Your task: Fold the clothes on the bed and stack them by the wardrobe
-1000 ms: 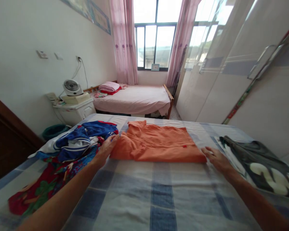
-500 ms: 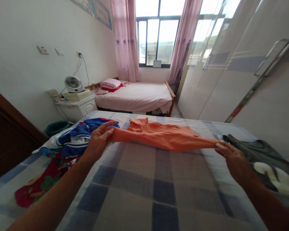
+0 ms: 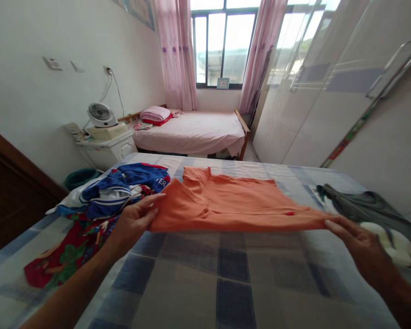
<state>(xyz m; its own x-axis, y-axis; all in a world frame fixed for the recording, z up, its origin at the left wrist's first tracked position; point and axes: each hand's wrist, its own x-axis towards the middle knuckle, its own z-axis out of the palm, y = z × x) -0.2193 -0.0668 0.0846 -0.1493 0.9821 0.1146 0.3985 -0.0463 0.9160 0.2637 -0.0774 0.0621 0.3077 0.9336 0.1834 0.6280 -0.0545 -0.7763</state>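
Daylit room, wide-angle view.
Window overexposed; wardrobe doors carry glare; edges bow outward; forearms slightly blurred.

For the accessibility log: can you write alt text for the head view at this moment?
Two bare hands, left hand and right hand, hold the near edge of an orange shirt lifted over a blue checked bed. A pile of clothes lies to its left, a grey garment to its right.

You held a plain orange shirt over a bedsheet checked in blue, grey and white. To your left lay a blue-and-white jersey on a red cloth with green leaf print; to your right, a grey-and-white garment.
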